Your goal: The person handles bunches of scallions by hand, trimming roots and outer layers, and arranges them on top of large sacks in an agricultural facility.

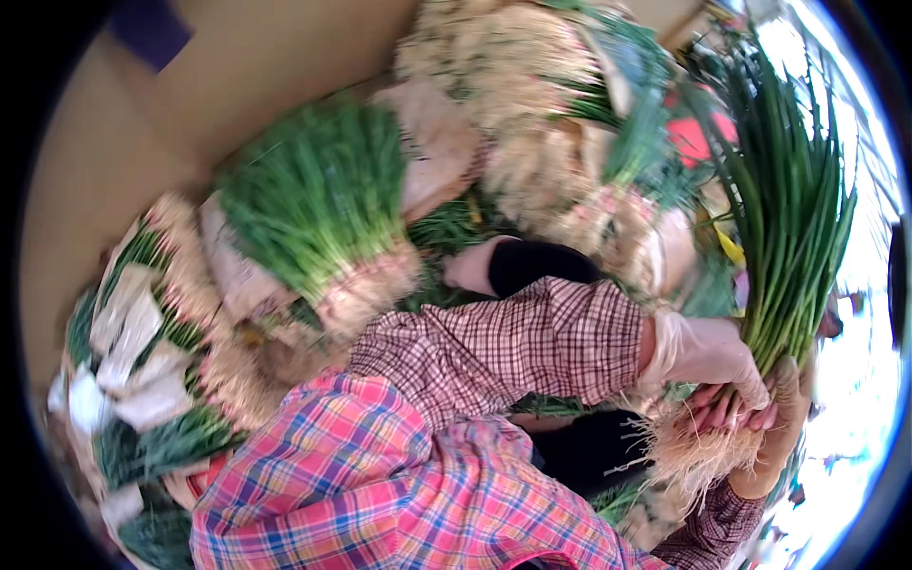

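Note:
A large bunch of spring onions [793,228] is held up at the right, its long green leaves pointing upward. Its pinkish bulbs and pale, stringy roots hang at the lower end. My left hand [712,351], in a whitish glove, grips the bunch just above the bulbs. From the other side, my right hand [785,418], also gloved, wraps round the same bunch near the bulbs. Part of the right hand's fingers is hidden behind the stalks.
Another spring onion bunch [332,209] lies to the left of my arm. Piled bunches with roots showing [503,66] stand at the far side. Paper-wrapped bundles [133,351] sit at the far left. A red item [701,138] lies behind the held bunch.

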### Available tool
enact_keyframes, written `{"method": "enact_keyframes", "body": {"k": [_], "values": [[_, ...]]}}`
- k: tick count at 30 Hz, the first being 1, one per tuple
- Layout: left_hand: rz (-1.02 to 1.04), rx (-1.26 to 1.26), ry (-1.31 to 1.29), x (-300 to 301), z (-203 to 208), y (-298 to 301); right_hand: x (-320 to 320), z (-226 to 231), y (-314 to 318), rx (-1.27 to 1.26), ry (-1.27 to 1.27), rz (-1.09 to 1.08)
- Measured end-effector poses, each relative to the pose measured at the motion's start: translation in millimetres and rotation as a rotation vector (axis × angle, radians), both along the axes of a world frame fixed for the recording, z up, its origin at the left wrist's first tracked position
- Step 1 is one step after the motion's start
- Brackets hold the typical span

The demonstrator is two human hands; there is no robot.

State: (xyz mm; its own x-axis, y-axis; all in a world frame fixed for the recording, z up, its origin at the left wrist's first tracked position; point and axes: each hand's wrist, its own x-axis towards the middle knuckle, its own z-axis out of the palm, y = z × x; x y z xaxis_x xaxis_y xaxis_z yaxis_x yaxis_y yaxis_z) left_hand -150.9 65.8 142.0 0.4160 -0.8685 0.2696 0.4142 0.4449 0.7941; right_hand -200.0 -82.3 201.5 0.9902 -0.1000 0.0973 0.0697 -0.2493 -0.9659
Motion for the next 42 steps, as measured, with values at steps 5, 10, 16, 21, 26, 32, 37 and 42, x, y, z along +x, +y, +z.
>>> {"method": "enact_keyframes", "body": {"k": [5,10,16,21,26,32,37,42], "values": [[0.326,-0.037,-0.269,30.5,-28.4,85.7,67.1,-37.2,66.7,-0.066,-0.254,0.376],[0.69,0.3,0.052,33.4,-119.3,185.4,135.8,-93.7,162.0,-0.023,0.136,0.904],[0.891,0.174,0.695,13.9,-285.5,259.6,169.5,-239.5,270.6,-0.061,0.487,1.18],[0.903,0.118,1.048,1.4,-409.1,244.3,188.1,-435.2,258.9,-0.493,0.183,1.072],[1.418,0.477,1.097,-19.0,-331.0,224.5,176.1,-428.0,272.5,-0.273,0.572,1.033],[1.805,0.341,1.053,-51.8,-340.4,197.6,149.7,-453.3,270.3,-0.503,0.167,0.94],[2.048,0.841,0.64,-91.2,-407.9,195.6,138.9,-427.4,275.4,-0.728,-0.043,0.917],[2.063,0.594,0.808,-107.6,-409.3,215.9,140.8,-425.7,276.0,-0.713,-0.301,0.909]]}}
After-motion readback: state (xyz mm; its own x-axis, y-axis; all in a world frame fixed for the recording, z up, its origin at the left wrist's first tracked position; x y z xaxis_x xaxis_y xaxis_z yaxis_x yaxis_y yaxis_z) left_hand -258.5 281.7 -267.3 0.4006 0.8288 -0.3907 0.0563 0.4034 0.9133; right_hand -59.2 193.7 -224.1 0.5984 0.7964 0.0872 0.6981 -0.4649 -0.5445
